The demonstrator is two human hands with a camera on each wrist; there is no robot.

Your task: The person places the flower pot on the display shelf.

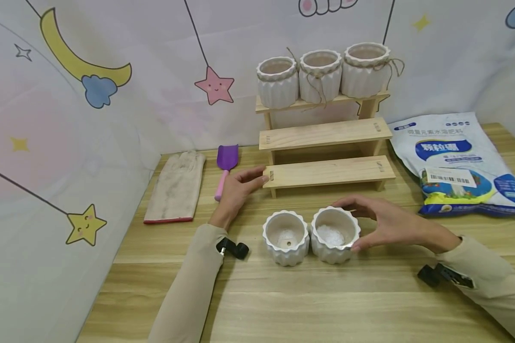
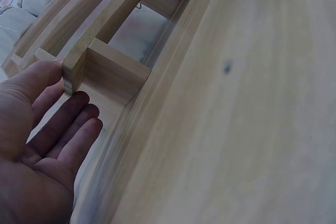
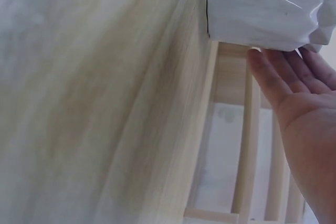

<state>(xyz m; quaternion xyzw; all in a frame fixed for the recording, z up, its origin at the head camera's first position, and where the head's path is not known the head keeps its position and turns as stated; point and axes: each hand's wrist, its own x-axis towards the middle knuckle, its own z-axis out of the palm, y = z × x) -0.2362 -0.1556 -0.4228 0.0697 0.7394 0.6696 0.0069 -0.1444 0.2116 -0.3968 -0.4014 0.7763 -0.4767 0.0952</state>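
Note:
A white fluted ceramic pot (image 1: 335, 236) stands on the table, with white material on its inside bottom. My right hand (image 1: 388, 221) grips it from the right, thumb at the front rim and fingers behind. Close to its left is a matching pot (image 1: 285, 238) with a small hole in its floor. My left hand (image 1: 242, 186) touches the left end of the lowest board of a wooden tiered stand (image 1: 326, 172). In the left wrist view, the other fingers (image 2: 79, 140) are loosely bent beneath the board's end.
On the top tier are three white pots (image 1: 319, 76) with twine round their necks. A printed bag (image 1: 459, 166) lies at the right. A purple scoop with a pink handle (image 1: 227, 159) and a cloth glove (image 1: 176, 188) lie at the left.

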